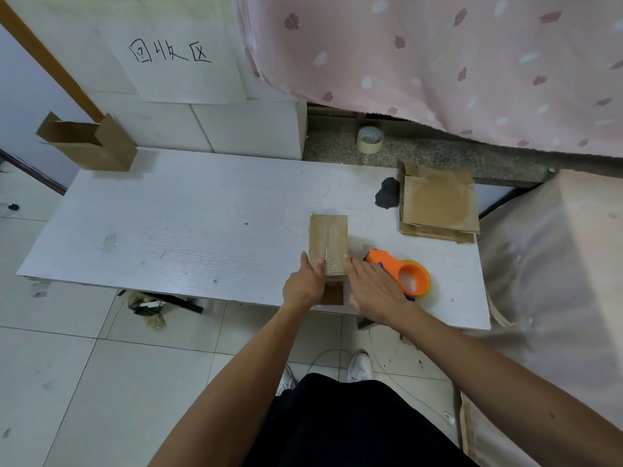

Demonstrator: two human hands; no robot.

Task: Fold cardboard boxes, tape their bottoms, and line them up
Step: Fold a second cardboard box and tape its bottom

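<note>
A small folded cardboard box [328,242] stands on the white table [188,227] near its front edge, bottom side up, with a strip of clear tape along the seam. My left hand [303,284] holds its left side, thumb on top. My right hand [371,288] lies with straight fingers against its right side. An orange tape dispenser [409,276] rests on the table just right of my right hand. A stack of flat cardboard blanks [438,203] lies at the back right. One folded box [89,143] stands open-topped at the table's far left corner.
A roll of tape [369,139] sits on the stone ledge behind the table. A dark cloth lump [387,193] lies beside the flat blanks. A pink curtain [455,55] hangs at the back, a covered object [553,264] is on the right, and a paper sign [175,55] is on the wall.
</note>
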